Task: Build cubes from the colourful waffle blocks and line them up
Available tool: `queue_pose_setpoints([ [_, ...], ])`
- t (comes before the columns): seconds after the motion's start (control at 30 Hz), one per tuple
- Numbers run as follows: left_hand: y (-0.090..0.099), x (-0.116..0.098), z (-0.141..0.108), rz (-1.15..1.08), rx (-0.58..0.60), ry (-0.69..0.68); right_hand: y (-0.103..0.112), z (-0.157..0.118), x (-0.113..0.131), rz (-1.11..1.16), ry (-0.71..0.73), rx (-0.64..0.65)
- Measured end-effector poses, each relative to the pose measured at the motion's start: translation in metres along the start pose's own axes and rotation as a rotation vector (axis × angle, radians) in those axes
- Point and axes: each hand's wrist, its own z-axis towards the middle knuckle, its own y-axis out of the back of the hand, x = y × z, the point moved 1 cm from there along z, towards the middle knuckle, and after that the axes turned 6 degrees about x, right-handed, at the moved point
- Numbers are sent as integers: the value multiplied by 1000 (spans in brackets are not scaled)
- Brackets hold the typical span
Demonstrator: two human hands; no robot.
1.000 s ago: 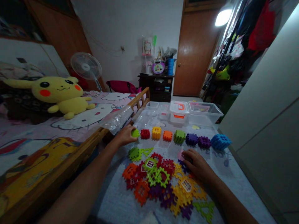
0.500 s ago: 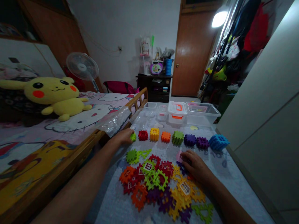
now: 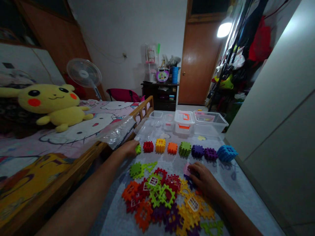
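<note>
My left hand has its fingers closed round a lime green piece at the left end of a row of stacked pieces. Beside it stand a red stack, a yellow stack and an orange stack. Farther right are a green stack, purple ones and a blue one. My right hand rests low over the right edge of a loose pile of notched pieces, beside a pink patch; its fingers are bent and what lies under them is hidden.
Clear plastic boxes and a lidded box with orange latches stand at the far end. Along the left runs a wooden bed rail with plastic wrap on it. A white cabinet is on the right.
The view has tilted slightly up and shifted, so the scene sits lower and farther left. Both hands keep nearly the same places among the pieces.
</note>
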Motion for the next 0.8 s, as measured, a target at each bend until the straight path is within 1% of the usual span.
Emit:
queue_pose_setpoints([
  [0.27,-3,2,2,-38,7,14,-1,-1,-2,-6,23,-19],
  [0.47,-3,0,5,-52,7,39,1,0,1,-15,17,13],
  [0.8,-7,2,7,-71,-4,36,3,-1,5,-6,-7,17],
])
